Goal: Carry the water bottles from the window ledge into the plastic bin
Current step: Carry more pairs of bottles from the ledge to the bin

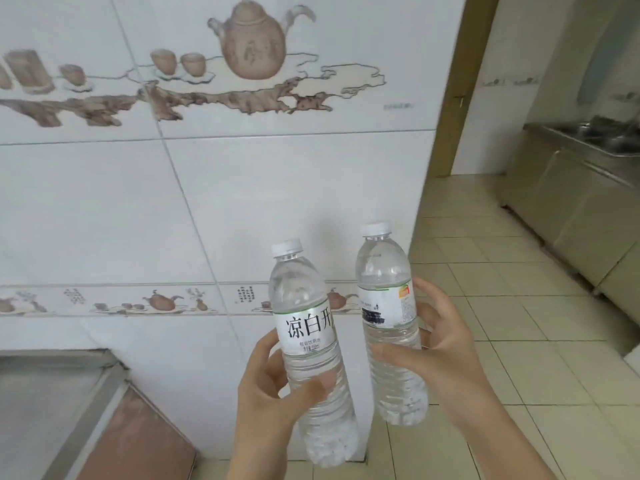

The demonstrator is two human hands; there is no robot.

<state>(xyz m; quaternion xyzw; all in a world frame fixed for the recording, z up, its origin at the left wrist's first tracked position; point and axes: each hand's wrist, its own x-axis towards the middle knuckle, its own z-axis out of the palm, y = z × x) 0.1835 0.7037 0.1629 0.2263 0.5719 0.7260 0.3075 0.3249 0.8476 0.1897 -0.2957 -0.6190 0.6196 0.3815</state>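
I hold two clear water bottles upright in front of me, each with a white cap and a white label. My left hand (273, 393) grips the lower half of the left bottle (308, 327), whose label shows large dark characters. My right hand (440, 362) wraps around the middle of the right bottle (384, 306). The two bottles are close together but apart. Neither the window ledge nor the plastic bin is in view.
A white tiled wall (145, 209) with teapot pictures fills the left and centre, ending at a corner beside the bottles. A metal-edged counter (55, 403) sits at the lower left. Beige floor tiles (512, 306) lead right towards steel cabinets (581, 209) and a doorway (460, 98).
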